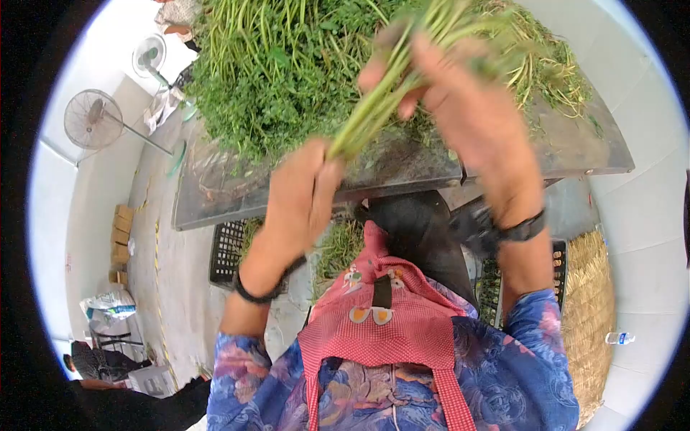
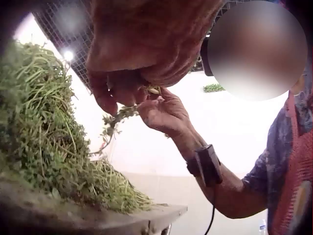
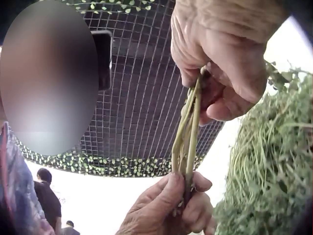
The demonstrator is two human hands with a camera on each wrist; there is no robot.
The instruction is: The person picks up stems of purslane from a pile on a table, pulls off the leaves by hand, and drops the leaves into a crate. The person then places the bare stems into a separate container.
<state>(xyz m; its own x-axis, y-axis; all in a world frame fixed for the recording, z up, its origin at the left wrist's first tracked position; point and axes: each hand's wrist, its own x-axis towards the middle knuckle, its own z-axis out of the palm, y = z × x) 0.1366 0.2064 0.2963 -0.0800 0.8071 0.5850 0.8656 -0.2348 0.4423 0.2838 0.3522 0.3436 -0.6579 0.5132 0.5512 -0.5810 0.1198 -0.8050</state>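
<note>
A small bundle of green stems is held in the air above the table's near edge. My left hand pinches its lower end between thumb and fingers, as the right wrist view also shows with the stems and left hand. My right hand, blurred in the head view, grips the bundle farther up; in the right wrist view the right hand has its fingers curled round the stems. The left wrist view shows the right hand close beyond the left hand.
A large heap of leafy greens covers much of the metal table. Below are black crates holding some greens and a woven basket. Standing fans and cardboard boxes are at the left. A person is at lower left.
</note>
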